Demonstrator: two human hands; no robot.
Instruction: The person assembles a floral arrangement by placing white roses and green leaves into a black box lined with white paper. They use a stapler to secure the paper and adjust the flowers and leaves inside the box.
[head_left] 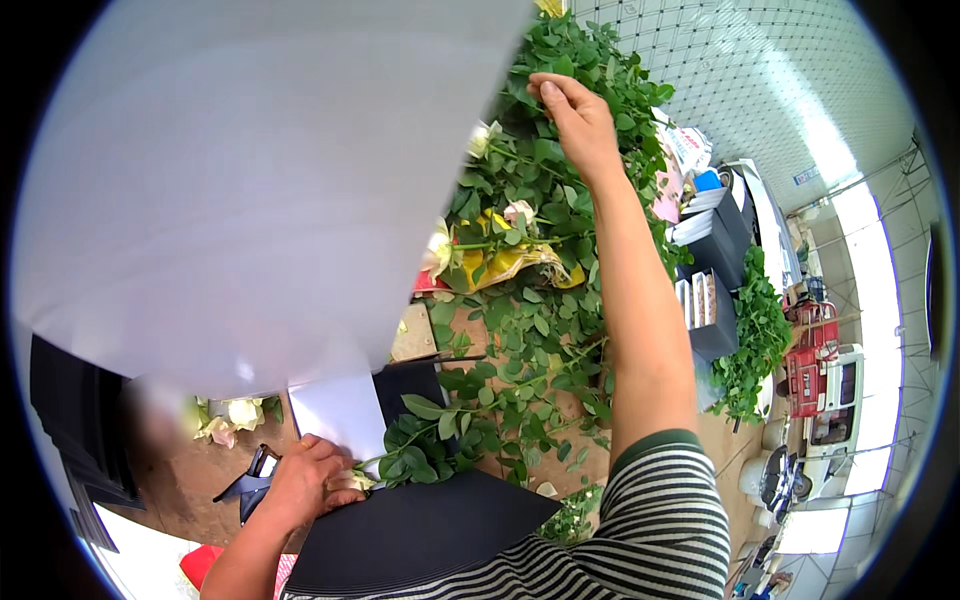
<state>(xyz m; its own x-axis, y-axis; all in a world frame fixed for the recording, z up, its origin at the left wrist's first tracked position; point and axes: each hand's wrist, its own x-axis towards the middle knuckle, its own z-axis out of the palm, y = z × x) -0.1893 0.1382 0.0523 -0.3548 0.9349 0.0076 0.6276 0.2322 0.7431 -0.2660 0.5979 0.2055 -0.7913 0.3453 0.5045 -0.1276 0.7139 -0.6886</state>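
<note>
My left hand point(312, 480) is at the lower left, its fingers curled around the pale bloom of a rose point(352, 481). The rose's leafy stem point(415, 455) points right, lying between a white sheet point(340, 410) and black wrapping sheets point(420, 535) by my body. Stretched far forward, my right hand point(578, 120) is over a heap of leafy rose stems point(560, 180). Its thumb and fingers are drawn together at the leaves; anything between them is too small to make out. A blurred greyish-white sheet point(250, 180) covers the upper left and hides what lies behind.
Cream and pink blooms point(240, 415) lie on the brown table point(180, 480), near a black tool point(255, 482). Yellow wrapping point(510, 262) shows among the stems. Dark boxes point(712, 315), greenery point(755, 340) and a red-and-white vehicle point(825, 385) stand off to the right.
</note>
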